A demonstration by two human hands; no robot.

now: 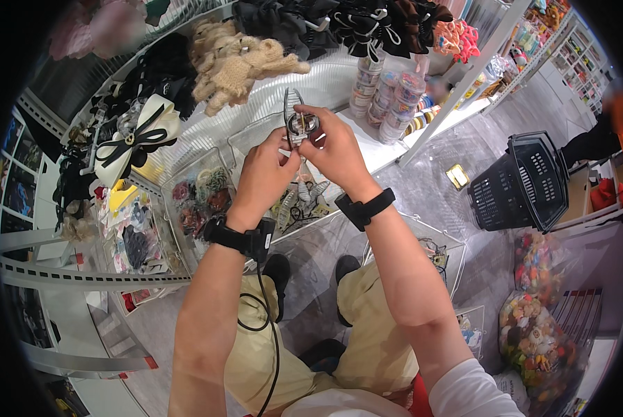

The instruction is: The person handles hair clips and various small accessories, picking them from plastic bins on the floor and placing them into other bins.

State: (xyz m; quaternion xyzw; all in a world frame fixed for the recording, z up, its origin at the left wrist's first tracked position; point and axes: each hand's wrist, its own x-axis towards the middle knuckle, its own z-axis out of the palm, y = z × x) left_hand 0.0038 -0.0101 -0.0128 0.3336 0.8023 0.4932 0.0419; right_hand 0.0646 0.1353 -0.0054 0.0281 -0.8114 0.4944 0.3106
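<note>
A dark, shiny claw hair clip [302, 123] is held up between both hands over a wire basket. My left hand [264, 172] pinches its lower end with thumb and fingers. My right hand [337, 148] grips its right side, the index finger over the top and the thumb below. Beneath the hands, the wire basket [230, 140] holds clear-looking hair clips [307, 190] and other small accessories, partly hidden by the hands. To the left, another wire basket [168, 221] holds coiled hair ties [211, 180]. Both wrists wear black straps.
Beige knitted bears [238, 65] and black hair bows [363, 23] hang behind. Stacked clear tubs [392, 99] stand on the white shelf [369, 148]. A person's dark sleeve [590, 143] is near a dark shopping basket [525, 182] at right. Bags of plush items [538, 333] rest lower right.
</note>
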